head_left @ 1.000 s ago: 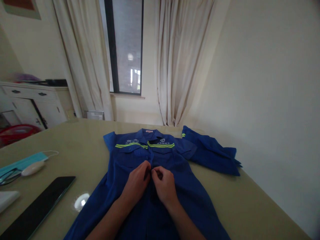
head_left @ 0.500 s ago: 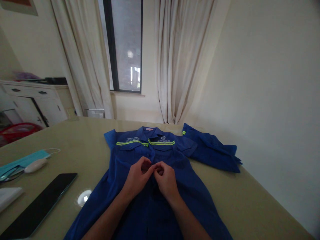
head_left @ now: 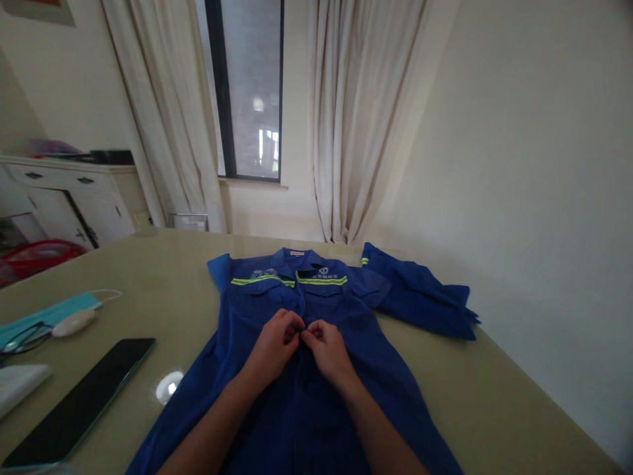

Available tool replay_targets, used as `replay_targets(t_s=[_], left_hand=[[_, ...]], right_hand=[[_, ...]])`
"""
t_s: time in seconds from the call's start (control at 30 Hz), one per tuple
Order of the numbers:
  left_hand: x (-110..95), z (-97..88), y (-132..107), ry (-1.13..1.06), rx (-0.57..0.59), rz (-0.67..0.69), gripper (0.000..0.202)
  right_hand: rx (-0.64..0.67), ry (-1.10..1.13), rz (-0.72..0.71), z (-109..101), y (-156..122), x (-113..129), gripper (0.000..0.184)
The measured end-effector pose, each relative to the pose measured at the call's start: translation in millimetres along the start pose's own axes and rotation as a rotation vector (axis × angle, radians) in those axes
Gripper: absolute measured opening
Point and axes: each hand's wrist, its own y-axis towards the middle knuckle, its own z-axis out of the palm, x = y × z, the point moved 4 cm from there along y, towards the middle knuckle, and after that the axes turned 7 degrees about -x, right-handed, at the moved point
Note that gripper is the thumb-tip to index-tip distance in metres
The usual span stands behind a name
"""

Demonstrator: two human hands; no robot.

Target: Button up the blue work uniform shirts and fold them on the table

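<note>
A blue work shirt (head_left: 247,369) with neon-yellow reflective stripes lies spread flat on the table, collar away from me. My left hand (head_left: 273,347) and my right hand (head_left: 327,349) meet at the shirt's front placket, mid-chest. Both have their fingers curled and pinched on the fabric edges where the two fronts join. What lies between the fingertips is too small to make out.
A second blue garment (head_left: 420,297) lies crumpled at the shirt's right. On the beige table (head_left: 494,402) to the left are a black tablet (head_left: 82,399), a white mouse (head_left: 74,322), a blue face mask (head_left: 47,313) and glasses (head_left: 20,340). A white cabinet (head_left: 74,198) and curtains (head_left: 356,119) stand behind.
Both hands stay pinched at the placket, shifting only slightly with small finger movements. The view has tilted a little, so the shirt sits slightly higher in the picture.
</note>
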Motion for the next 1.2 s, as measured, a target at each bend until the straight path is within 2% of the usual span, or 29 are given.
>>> replay_targets(t_s=[0.1, 0.2, 0.3, 0.37, 0.43, 0.5, 0.57, 0.7, 0.83, 0.93, 1.0, 1.13, 1.2], left_hand=[[-5.4, 0.5, -2.6, 0.123, 0.059, 0.054, 0.026], [-10.9, -0.3, -5.7, 0.272, 0.055, 0.125, 0.026], [-13.5, -0.7, -6.5, 0.353, 0.055, 0.157, 0.027], [-11.1, -2.7, -4.5, 0.381, 0.053, 0.139, 0.026], [-4.4, -7.2, -1.2, 0.407, 0.025, 0.095, 0.031], [5.2, -13.2, 1.7, 0.446, -0.042, 0.056, 0.035], [15.1, -17.9, 3.1, 0.529, -0.122, 0.049, 0.034], [29.4, -15.4, 1.8, 0.693, -0.148, 0.068, 0.04], [30.7, -9.9, -5.9, 0.801, -0.138, 0.05, 0.047], [26.8, -7.1, -18.7, 0.904, -0.079, 0.03, 0.053], [22.4, -5.1, -30.3, 0.938, -0.018, 0.063, 0.055], [11.5, -0.8, -56.4, 0.906, 0.09, 0.186, 0.056], [6.3, -0.3, -67.7, 0.888, 0.109, 0.21, 0.056]], right_hand=[[0.02, 0.11, 0.066, 2.0, 5.7, -8.5, 0.014], [0.058, 0.205, 0.144, 5.2, 9.6, -14.6, 0.022], [0.092, 0.216, 0.18, 5.6, 10.9, -14.8, 0.028], [0.054, 0.194, 0.154, 0.6, 10.7, -12.0, 0.028], [-0.068, 0.077, 0.01, -9.3, 10.1, -5.4, 0.027], [-0.195, -0.13, -0.183, -17.8, 7.8, 2.3, 0.024], [-0.24, -0.342, -0.275, -19.9, 5.5, 5.0, 0.031], [-0.141, -0.639, -0.228, -11.7, -0.4, 1.1, 0.044], [-0.079, -0.804, -0.203, -7.3, -18.5, -0.8, 0.052], [-0.072, -0.865, -0.163, -11.4, -36.9, -3.9, 0.06], [-0.07, -0.893, -0.15, -15.4, -47.6, -2.4, 0.061], [-0.088, -0.969, -0.15, -22.1, -54.9, 20.9, 0.051], [-0.127, -0.974, -0.151, -22.6, -50.1, 38.7, 0.054]])
